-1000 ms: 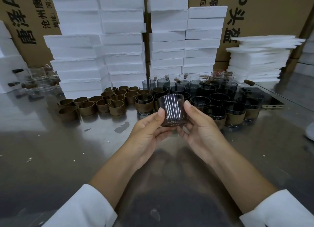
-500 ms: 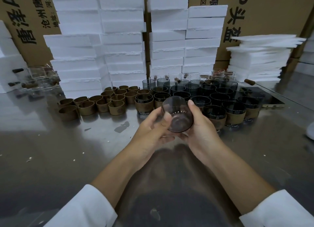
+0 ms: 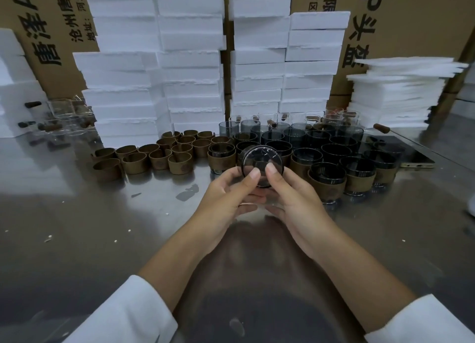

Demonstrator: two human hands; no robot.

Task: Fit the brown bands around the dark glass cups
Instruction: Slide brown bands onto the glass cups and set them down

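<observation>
The left hand [image 3: 226, 196] and right hand [image 3: 295, 201] pinch one bare cup [image 3: 262, 160]. Some cups [image 3: 327, 172] wear bands [image 3: 222, 162]; many are bare.

The left sleeve of smooth white fabric [image 3: 123, 314] ends in a loose plain cuff on the forearm; the right white fabric sleeve [image 3: 424, 322] is alike. The left hand [image 3: 226, 196] and right hand [image 3: 295, 200] are bare, nails short.

Shiny steel table [image 3: 77, 240], white foam stacks [image 3: 190, 67], printed cardboard cartons [image 3: 416, 21] behind.

Metal tbl [image 3: 77, 227] w/ bands [image 3: 159, 159], cups [image 3: 331, 151]
</observation>
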